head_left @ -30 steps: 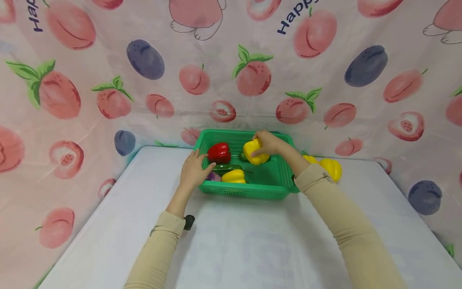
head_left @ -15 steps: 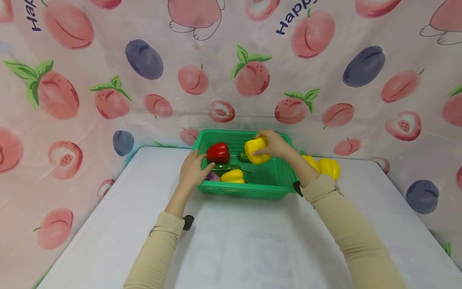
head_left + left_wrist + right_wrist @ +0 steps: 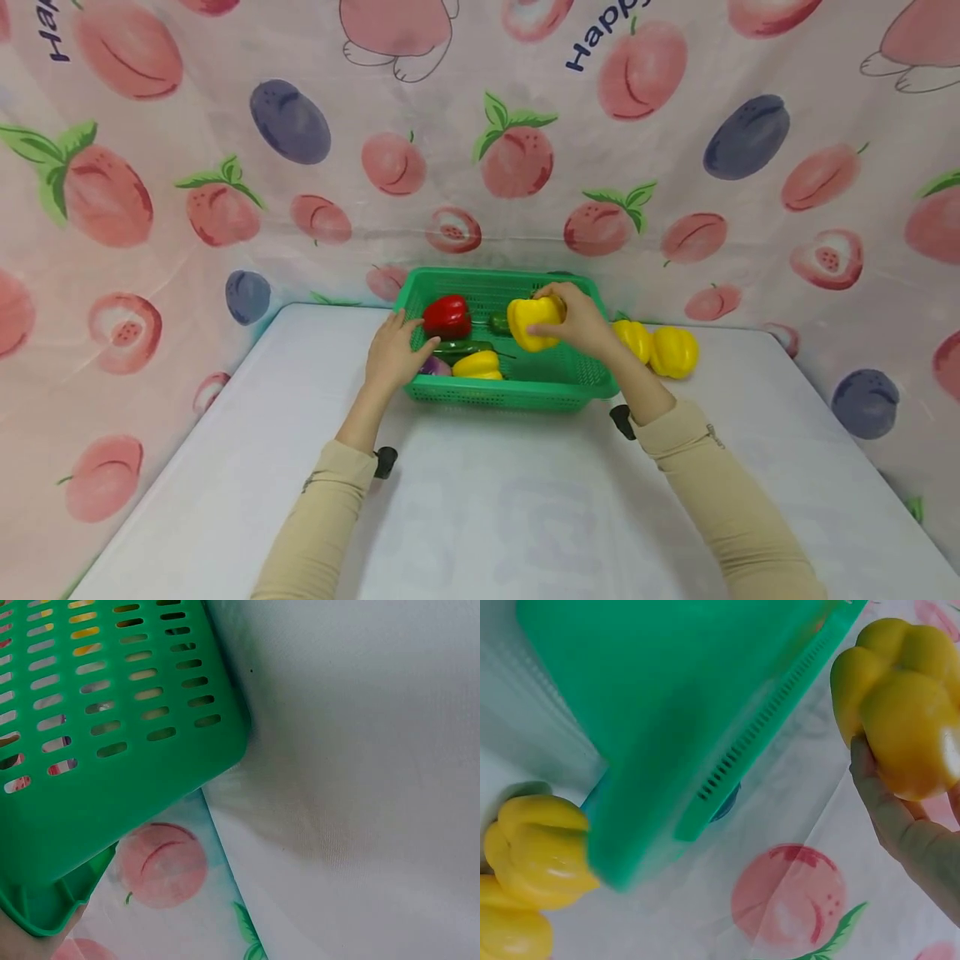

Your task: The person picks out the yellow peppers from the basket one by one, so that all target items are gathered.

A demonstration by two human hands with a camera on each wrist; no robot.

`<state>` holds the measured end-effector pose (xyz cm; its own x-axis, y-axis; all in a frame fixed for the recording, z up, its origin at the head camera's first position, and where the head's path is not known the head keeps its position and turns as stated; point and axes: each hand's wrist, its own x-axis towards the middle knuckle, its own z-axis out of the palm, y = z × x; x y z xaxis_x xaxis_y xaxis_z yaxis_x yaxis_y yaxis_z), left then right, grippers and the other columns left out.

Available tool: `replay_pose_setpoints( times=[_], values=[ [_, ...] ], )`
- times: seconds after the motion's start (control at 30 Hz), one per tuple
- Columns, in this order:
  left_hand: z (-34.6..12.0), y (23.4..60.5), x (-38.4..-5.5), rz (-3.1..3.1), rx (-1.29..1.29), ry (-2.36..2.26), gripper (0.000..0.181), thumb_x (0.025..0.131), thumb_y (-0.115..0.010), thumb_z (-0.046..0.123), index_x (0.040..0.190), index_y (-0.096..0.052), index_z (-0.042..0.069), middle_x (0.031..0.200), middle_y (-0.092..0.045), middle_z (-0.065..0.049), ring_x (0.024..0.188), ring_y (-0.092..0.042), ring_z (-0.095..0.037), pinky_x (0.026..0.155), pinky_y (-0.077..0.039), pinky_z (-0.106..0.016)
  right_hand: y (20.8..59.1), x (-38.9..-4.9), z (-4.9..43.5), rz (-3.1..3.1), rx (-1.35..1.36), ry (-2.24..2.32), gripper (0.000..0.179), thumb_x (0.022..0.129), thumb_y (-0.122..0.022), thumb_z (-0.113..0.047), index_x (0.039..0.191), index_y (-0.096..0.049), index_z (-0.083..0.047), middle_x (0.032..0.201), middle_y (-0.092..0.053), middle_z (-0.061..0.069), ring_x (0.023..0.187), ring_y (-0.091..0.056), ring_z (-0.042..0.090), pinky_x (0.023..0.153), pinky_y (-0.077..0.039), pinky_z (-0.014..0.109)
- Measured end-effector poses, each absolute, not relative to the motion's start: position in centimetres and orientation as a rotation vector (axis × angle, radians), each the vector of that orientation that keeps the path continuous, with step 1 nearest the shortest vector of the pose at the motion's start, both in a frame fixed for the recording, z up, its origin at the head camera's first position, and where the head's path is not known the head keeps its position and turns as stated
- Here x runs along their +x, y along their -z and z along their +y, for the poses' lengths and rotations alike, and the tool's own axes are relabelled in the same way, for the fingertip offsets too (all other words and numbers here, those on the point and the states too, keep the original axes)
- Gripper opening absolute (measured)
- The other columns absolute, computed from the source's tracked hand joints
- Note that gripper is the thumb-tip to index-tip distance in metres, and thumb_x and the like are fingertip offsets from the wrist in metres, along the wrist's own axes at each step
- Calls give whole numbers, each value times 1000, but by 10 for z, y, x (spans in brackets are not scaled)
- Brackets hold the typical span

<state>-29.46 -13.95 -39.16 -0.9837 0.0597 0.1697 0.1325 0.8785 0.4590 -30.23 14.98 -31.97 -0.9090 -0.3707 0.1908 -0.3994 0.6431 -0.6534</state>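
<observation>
My right hand holds a yellow bell pepper over the green plastic basket. In the right wrist view the thumb and fingers lie against the underside of this pepper. My left hand rests at the basket's left rim with its fingers spread and fairly straight; in the left wrist view the basket wall covers most of it. Inside the basket lie a red bell pepper, a long green vegetable, a second yellow bell pepper and something purple, partly hidden.
Two more yellow bell peppers lie on the white table, just right of the basket. Another dark green vegetable shows behind the held pepper. A fruit-print cloth hangs close behind the basket.
The right hand and its yellow bell pepper have shifted slightly right and nearer relative to the basket, and the pepper has turned a little. The left hand stays at the rim.
</observation>
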Motion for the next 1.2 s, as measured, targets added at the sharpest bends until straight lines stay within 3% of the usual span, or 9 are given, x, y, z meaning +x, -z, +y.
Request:
replay_pose_setpoints(
  times=[0.87, 1.2],
  values=[
    [-139, 390, -294, -2891, -160, 741, 60, 94, -50, 46, 137, -48, 5, 151, -28, -24, 143, -21, -40, 117, -18, -53, 348, -248, 180, -2603, 507, -1235, 46, 79, -75, -15, 118, -54, -1, 125, -51, 18, 115, -45, 34, 91, -47, 52],
    [-141, 390, -292, -2888, -161, 731, 59, 94, -50, 45, 136, -48, 4, 151, -28, -25, 143, -21, -40, 117, -19, -52, 352, -236, 193, -2600, 471, -1337, 47, 80, -74, -17, 119, -52, -3, 133, -45, 17, 125, -39, 35, 97, -43, 57]
  ],
)
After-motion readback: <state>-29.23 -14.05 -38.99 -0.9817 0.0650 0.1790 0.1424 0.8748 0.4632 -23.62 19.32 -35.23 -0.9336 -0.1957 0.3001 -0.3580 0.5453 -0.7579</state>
